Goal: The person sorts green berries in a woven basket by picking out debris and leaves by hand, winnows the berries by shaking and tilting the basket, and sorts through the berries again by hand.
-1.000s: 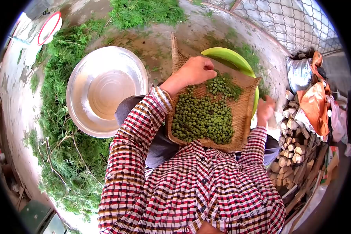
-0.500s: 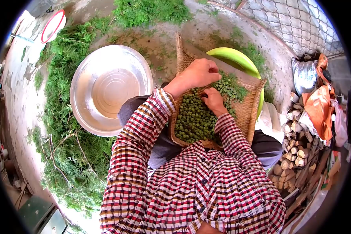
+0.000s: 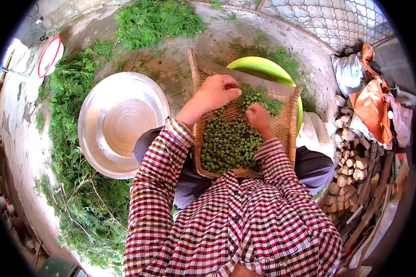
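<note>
A woven tray (image 3: pixel 289 134) lies on my lap with a heap of small green cones (image 3: pixel 229 143) and, toward its far side, looser cones mixed with green sprigs (image 3: pixel 272 106). My left hand (image 3: pixel 218 92) is over the tray's upper left part, fingers curled together at the edge of the sprigs; what they hold, if anything, is hidden. Over the upper middle of the heap is my right hand (image 3: pixel 259 118), its fingers curled in and pointing left, near the cones. Anything in its grip is too small to name.
A metal basin (image 3: pixel 125 124) stands left of the tray, with cut green branches (image 3: pixel 78 194) around it. Behind the tray is a yellow-green basin (image 3: pixel 263 67). Chopped firewood (image 3: pixel 351 166) and an orange bag (image 3: pixel 372 111) are at right.
My right hand has come from outside the tray's right side to over the cones. My left hand stays near the tray's upper left. The whole view has shifted slightly.
</note>
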Action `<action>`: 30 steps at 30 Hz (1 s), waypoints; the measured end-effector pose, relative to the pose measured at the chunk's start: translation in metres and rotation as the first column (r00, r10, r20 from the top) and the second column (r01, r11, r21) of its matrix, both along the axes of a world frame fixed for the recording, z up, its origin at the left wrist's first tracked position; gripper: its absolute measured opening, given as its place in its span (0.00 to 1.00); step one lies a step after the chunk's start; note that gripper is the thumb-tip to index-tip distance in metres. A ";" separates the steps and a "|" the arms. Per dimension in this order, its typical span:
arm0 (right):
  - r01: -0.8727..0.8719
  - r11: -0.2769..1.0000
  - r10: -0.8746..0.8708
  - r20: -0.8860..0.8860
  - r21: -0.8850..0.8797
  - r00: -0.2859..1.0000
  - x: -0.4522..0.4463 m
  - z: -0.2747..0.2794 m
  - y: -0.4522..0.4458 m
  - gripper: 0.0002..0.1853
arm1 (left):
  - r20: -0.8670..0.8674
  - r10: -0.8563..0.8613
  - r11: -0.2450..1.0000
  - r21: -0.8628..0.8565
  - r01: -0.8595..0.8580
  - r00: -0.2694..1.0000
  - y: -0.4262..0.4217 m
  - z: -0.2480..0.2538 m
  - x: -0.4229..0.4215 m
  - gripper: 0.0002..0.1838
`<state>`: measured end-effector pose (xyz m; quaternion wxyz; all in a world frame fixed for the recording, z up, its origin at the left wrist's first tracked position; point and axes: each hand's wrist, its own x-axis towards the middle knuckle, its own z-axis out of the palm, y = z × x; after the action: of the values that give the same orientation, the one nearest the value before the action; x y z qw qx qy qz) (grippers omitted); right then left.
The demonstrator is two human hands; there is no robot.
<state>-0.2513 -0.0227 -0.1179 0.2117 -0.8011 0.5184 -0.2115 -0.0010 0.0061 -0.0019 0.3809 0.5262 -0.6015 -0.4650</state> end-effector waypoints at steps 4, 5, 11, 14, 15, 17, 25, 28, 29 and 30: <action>0.642 0.732 -0.680 0.184 0.229 0.710 -0.075 0.038 -0.036 0.12 | -0.005 -0.016 0.999 0.028 0.016 1.000 0.002 0.007 -0.002 0.16; 0.609 0.786 -0.619 0.140 0.107 0.773 -0.081 0.045 -0.036 0.14 | 0.029 -0.021 1.000 0.020 0.020 0.999 0.002 0.007 -0.003 0.16; 0.075 0.991 -0.100 -0.242 -0.111 0.965 -0.019 0.013 -0.012 0.25 | 0.051 -0.041 0.999 0.031 0.040 0.998 0.000 0.005 -0.004 0.16; 0.036 0.999 -0.040 -0.300 -0.018 0.953 -0.003 -0.004 -0.002 0.25 | 0.066 -0.018 1.000 0.023 0.017 0.998 0.000 -0.002 -0.002 0.16; -0.016 0.999 0.001 -0.375 -0.036 0.927 -0.001 -0.005 0.001 0.24 | 0.074 -0.004 1.000 0.007 0.004 0.997 0.000 -0.001 -0.002 0.16; -0.070 0.996 0.038 -0.452 -0.053 0.891 -0.002 -0.005 0.009 0.24 | 0.085 -0.012 1.000 -0.003 0.012 0.996 0.000 0.002 -0.002 0.16; -0.175 0.983 0.181 -0.260 0.047 0.948 0.002 0.001 0.062 0.14 | 0.101 -0.033 0.999 -0.038 0.037 0.994 0.000 0.003 -0.005 0.16; -0.289 0.936 0.314 -0.102 0.203 0.944 0.007 0.005 0.068 0.14 | 0.123 -0.016 0.999 -0.044 0.021 0.992 0.001 0.002 -0.006 0.17; -0.289 0.936 0.314 -0.105 0.202 0.943 0.009 0.006 0.073 0.14 | 0.124 -0.029 0.999 -0.022 0.032 0.992 0.001 0.001 -0.006 0.17; -0.321 0.936 0.344 -0.176 0.144 0.923 0.018 0.015 0.079 0.14 | 0.124 -0.041 0.999 0.001 0.041 0.991 0.000 0.001 -0.006 0.17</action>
<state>-0.2336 0.0567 -0.1026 0.2366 -0.8813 0.4044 -0.0621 -0.0067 0.0064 -0.0012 0.3337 0.5414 -0.6350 -0.4385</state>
